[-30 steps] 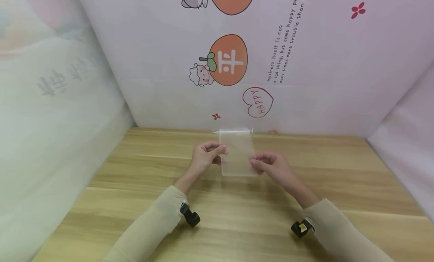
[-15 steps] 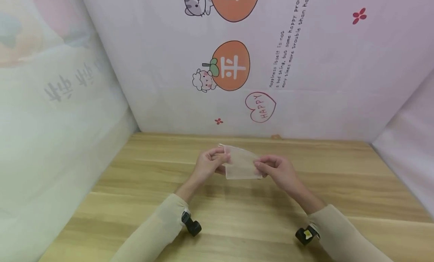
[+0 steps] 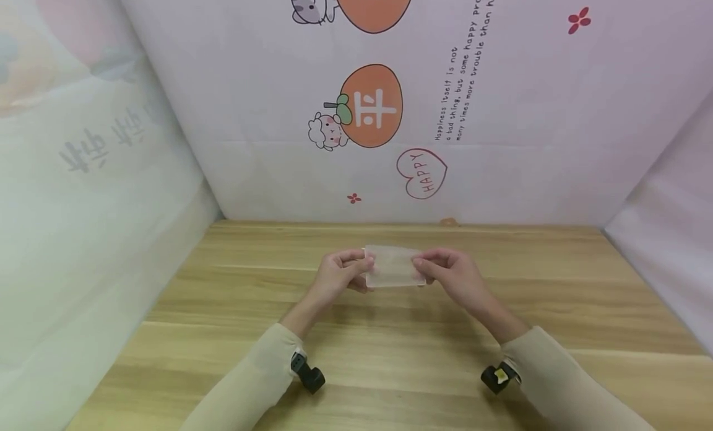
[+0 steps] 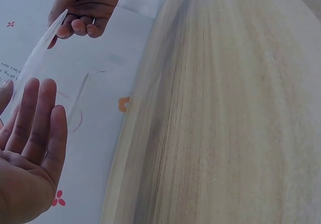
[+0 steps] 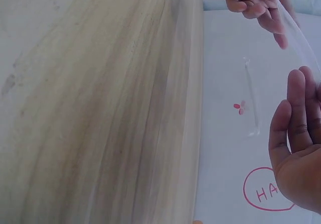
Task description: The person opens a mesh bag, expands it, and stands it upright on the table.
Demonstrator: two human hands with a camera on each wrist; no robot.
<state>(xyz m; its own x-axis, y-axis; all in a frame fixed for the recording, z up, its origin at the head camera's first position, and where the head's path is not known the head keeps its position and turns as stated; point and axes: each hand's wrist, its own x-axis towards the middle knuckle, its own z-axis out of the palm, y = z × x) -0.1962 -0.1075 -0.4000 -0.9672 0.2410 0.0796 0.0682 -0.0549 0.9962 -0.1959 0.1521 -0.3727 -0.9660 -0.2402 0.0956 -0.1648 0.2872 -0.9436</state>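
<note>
We hold a translucent sheet (image 3: 394,267) between both hands, raised above the worktop (image 3: 356,369) near its far edge. Our left hand (image 3: 337,271) pinches the left edge, the thumb on the face turned to us; in the left wrist view, the hand's outer fingers (image 4: 42,118) stand nearly straight. Our right hand (image 3: 451,271) pinches the opposite edge with thumb and forefinger, barely parted by the thin material, and the other fingers stretch out loosely. From the wrists we see the sheet bowed, almost edge-on. A thin clear strip (image 5: 252,96) shows just beside it; we cannot tell whether the two are joined. Behind stands a white wall (image 3: 250,109) printed with a red heart (image 3: 422,174) and orange fruit (image 3: 371,106). Small black cameras (image 3: 307,374) sit at our pale sleeves (image 3: 250,378).
</note>
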